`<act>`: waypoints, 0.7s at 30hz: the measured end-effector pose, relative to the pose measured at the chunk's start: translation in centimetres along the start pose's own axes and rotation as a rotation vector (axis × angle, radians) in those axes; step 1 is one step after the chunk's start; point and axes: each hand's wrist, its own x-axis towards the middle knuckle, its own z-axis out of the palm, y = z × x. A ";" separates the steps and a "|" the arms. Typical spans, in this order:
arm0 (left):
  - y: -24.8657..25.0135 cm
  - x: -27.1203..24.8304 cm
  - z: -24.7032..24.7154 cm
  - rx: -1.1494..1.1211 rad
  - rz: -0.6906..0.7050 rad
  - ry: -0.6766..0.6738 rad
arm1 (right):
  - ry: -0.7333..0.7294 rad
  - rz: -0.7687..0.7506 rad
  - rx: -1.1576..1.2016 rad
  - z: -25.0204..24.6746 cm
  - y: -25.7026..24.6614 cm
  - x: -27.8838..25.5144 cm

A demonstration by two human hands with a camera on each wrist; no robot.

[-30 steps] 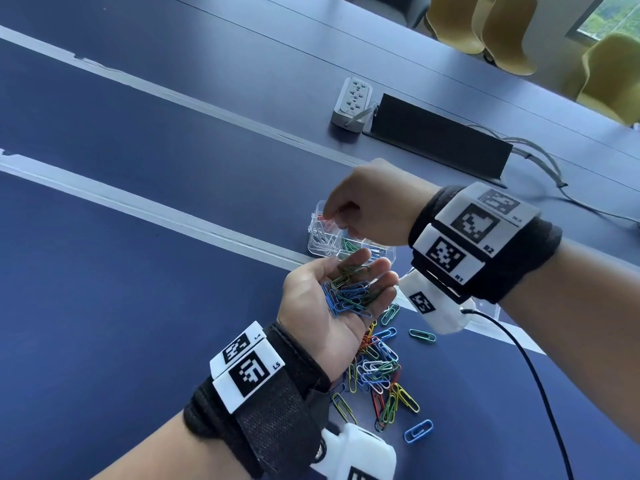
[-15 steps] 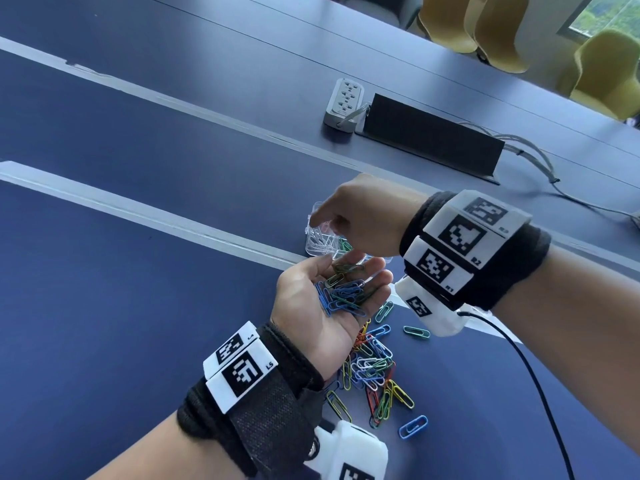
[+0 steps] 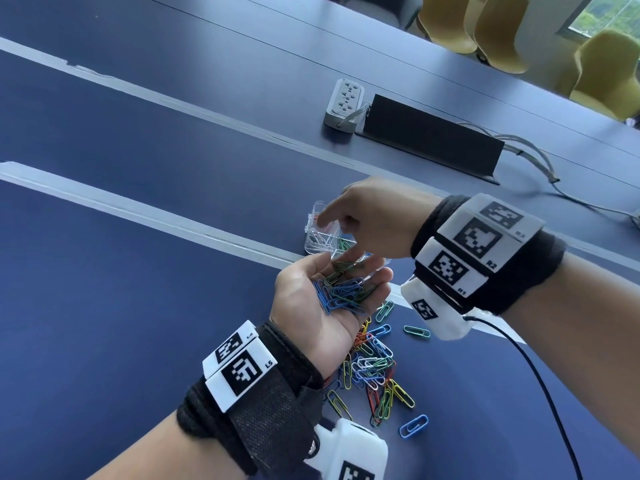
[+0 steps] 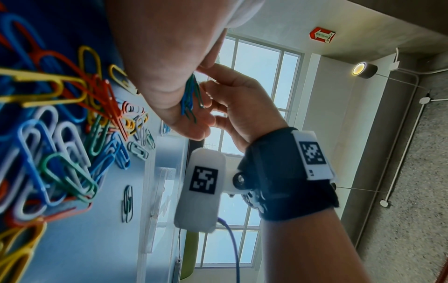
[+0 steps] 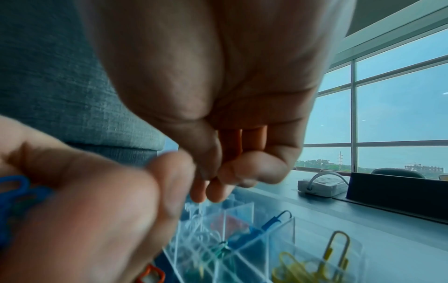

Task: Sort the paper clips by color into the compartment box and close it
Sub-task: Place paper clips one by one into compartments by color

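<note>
left hand (image 3: pixel 322 299): palm up, cupping blue and green paper clips (image 3: pixel 341 292); keep it level.
compartment box (image 3: pixel 320 242): open on counter (image 3: pixel 138 306), just beyond.
right hand (image 3: pixel 372 223): above the box, fingers loosely curled, apparently empty; pick one colour next.

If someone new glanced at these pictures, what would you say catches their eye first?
Probably the left hand, palm up near the middle of the head view, cupping a bunch of blue and green paper clips. Just below it, a multicoloured pile of clips lies on the dark blue table. Above the palm, the right hand reaches over the clear compartment box.
</note>
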 end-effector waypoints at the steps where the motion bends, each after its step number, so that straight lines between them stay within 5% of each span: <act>1: 0.0 0.0 0.0 0.000 -0.001 0.000 | 0.046 -0.007 0.022 -0.2 0.2 -0.3; 5: 0.1 -0.1 0.2 -0.021 0.003 -0.002 | 0.135 -0.070 0.103 -0.8 0.6 -2.0; 13: 0.3 -0.2 0.3 -0.116 0.046 -0.135 | 0.030 -0.186 0.195 0.2 0.5 -5.1; 21: 0.5 -0.8 0.3 -0.098 0.011 -0.080 | 0.153 -0.059 0.276 1.7 -1.4 -5.9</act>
